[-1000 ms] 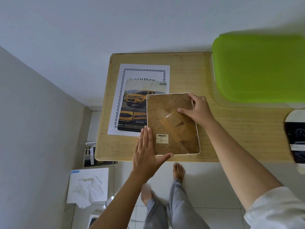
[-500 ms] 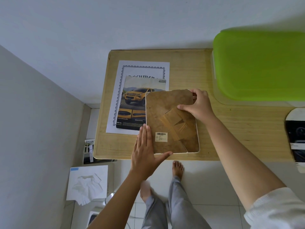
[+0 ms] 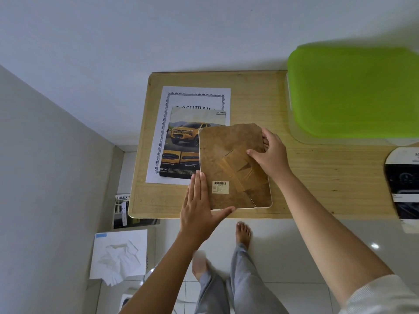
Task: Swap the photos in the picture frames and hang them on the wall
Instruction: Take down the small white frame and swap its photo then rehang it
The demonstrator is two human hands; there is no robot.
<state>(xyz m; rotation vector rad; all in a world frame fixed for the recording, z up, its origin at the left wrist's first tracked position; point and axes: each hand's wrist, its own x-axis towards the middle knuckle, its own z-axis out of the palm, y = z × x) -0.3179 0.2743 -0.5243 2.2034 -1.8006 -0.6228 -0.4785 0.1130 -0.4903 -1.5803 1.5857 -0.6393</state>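
A white picture frame [image 3: 264, 206] lies face down near the front edge of the wooden table [image 3: 317, 177]. Its brown backing board [image 3: 226, 155], with a barcode sticker and a fold-out stand, is tilted up at the far edge. My right hand [image 3: 269, 152] grips that raised far right corner of the board. My left hand [image 3: 199, 207] lies flat with straight fingers against the frame's near left corner. A yellow truck photo [image 3: 183, 141] lies to the left, partly under the frame, on top of a bordered document sheet [image 3: 195, 98].
A lime green lidded bin [image 3: 353, 91] fills the table's far right. A dark brochure [image 3: 403, 189] hangs over the right front edge. Below the table on the left sit a magazine [image 3: 122, 209] and a tissue box [image 3: 118, 254]. My bare feet stand under the front edge.
My right hand has lifted the far edge of the backing board out of the white frame. My left hand has stayed flat at the frame's near left corner.
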